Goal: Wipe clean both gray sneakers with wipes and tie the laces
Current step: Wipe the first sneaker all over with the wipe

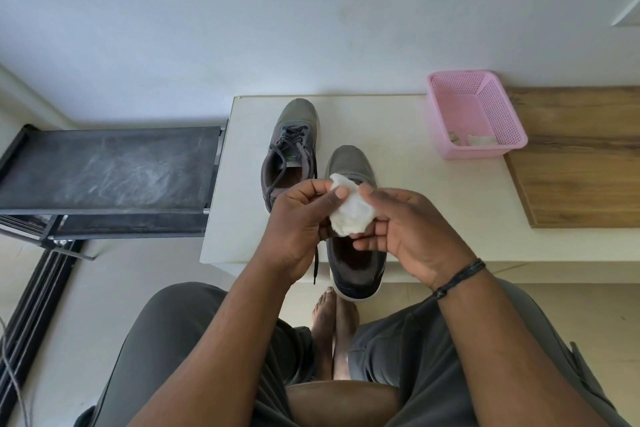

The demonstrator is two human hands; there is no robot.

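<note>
Pale floor tiles run under a low white table (398, 218) set against a plain wall. Nearest, both hands meet above the table's front edge: the left hand (298, 222) and right hand (408, 236) pinch a crumpled white wipe (351, 215) between curled fingers and thumbs. Beneath them lies the near sneaker (353, 253), heel overhanging the edge, toe pointing at the wall. Just beside it, farther back and left, stands the far sneaker (292, 146), laces loose, one end trailing off the table. Well to the right, a pink basket (474, 114) holds wipes, touching a wooden board (581, 170). Left of the table sits a dusty black rack (104, 170).
</note>
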